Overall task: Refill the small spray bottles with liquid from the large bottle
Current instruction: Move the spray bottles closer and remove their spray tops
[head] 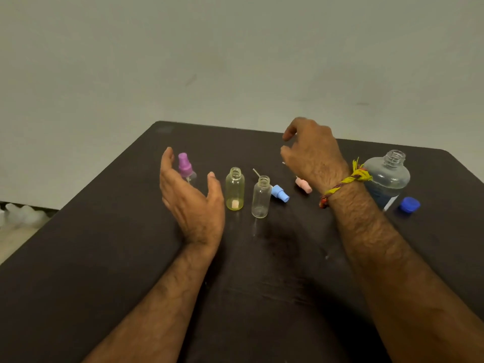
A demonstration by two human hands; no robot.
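Three small bottles stand on the dark table (104, 258). The one with a purple spray cap (185, 165) is partly hidden behind my left hand (192, 197), which is open with the palm facing right and holds nothing. A yellowish bottle (235, 188) and a clear bottle (261, 197) stand uncapped. A blue spray cap (280, 193) and a pink spray cap (303, 185) lie on the table. My right hand (313, 153) hovers above the pink cap with fingers loosely curled, empty. The large bottle (387, 176) stands uncapped at the right, partly behind my right wrist.
A blue screw cap (409, 204) lies to the right of the large bottle, near the table's right edge. A plain wall rises behind the table. Pale objects (21, 213) sit on the floor at the far left.
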